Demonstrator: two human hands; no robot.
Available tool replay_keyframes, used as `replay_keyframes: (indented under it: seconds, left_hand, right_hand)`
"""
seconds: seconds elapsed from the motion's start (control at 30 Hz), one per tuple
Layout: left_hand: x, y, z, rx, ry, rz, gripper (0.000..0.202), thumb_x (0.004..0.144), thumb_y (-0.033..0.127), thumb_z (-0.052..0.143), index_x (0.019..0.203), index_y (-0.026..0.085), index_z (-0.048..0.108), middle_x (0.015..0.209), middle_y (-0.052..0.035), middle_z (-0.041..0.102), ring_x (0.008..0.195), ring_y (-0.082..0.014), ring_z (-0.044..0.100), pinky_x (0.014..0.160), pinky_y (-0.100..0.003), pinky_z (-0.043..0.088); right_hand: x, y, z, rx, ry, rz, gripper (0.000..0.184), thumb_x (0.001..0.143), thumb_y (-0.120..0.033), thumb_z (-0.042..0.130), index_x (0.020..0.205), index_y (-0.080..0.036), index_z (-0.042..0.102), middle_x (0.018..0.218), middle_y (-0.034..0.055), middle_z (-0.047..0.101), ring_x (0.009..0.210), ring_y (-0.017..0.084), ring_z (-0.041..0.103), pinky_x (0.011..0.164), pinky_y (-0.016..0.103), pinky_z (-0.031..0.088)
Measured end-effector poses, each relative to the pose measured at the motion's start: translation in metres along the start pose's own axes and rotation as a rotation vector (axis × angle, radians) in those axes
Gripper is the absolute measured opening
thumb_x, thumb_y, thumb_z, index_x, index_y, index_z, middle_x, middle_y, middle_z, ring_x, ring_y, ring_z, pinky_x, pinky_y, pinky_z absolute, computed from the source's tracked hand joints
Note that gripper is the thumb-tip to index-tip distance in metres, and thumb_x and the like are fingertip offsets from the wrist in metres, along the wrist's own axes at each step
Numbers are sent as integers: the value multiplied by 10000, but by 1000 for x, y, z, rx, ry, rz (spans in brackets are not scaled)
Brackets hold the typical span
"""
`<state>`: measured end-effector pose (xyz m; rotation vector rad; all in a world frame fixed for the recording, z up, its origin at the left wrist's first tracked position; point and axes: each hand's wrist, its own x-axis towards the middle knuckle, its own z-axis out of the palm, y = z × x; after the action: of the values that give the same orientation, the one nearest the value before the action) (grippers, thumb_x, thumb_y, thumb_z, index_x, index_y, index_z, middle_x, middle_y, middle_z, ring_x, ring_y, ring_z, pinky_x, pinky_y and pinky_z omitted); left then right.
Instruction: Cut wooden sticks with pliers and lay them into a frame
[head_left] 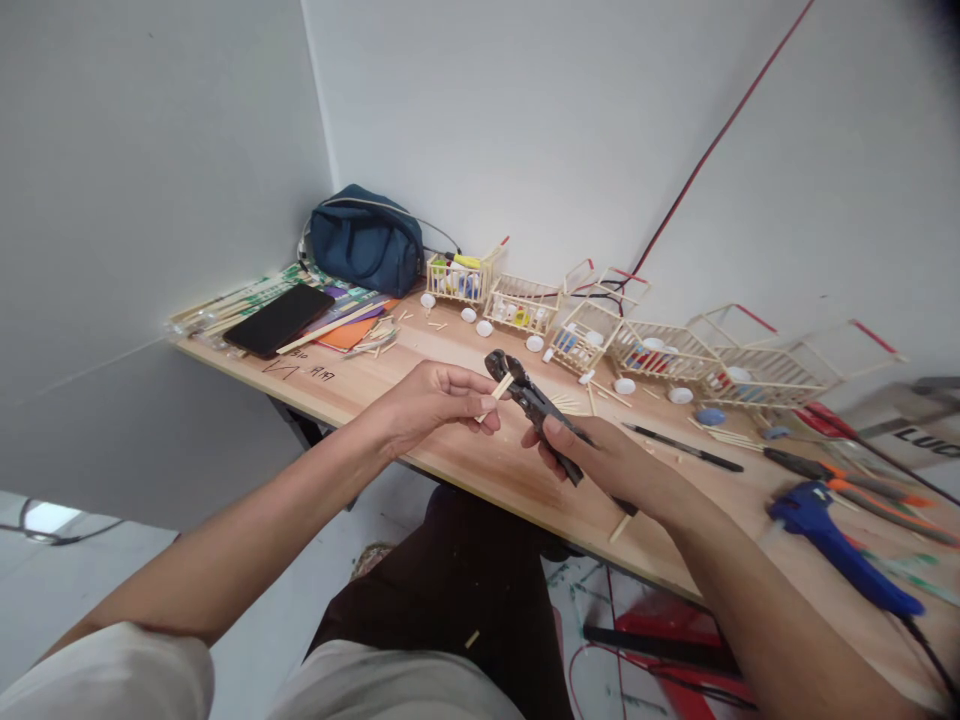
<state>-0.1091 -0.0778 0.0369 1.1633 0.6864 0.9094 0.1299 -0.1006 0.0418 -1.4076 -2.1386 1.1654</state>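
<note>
Between the thumb and fingers of my left hand is a short pale wooden stick. My right hand is wrapped round the handles of dark pliers. The jaws of the pliers meet the upper end of the stick; whether they grip it tightly I cannot tell. Beyond my hands a row of little stick-built carts with white round wheels stands along the wall, several holding small coloured items. Cut stick pieces lie on the wooden table just past the pliers.
A blue glue gun, orange-handled pliers and a black pen lie at the right. At the left are a black phone, coloured paper, bundled sticks and a blue bag.
</note>
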Motion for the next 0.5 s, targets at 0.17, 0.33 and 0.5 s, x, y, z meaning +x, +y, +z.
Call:
replay_keyframes:
  seconds: [0.17,0.33,0.5]
  left_hand:
    - [-2,1,2,56,13,13,223,692,251,795,853,112,728,645,-56,707,612,-132,646,635,-251,505]
    - [-3,2,2,83,33,19,199,691,236,786,845,118,743,635,-53,705,592,-128,638,617,-244,508]
    - [-4,3,-1,75,14,-6,204,674,223,792,841,112,752,616,-56,698,569,-122,624,603,-240,502]
  right_hand:
    - [0,-1,0,19,-21,1,637,861,-732,332,889,-171,633,657,25,564,612,154,539,592,287,420]
    - [-1,-8,1,-104,45,11,650,845,-754,310,783,-187,621,591,26,546,547,156,498,546,292,381]
    - [-3,-12,1,-217,57,6,649,859,-745,269,704,-195,577,543,6,497,505,136,442,517,281,307]
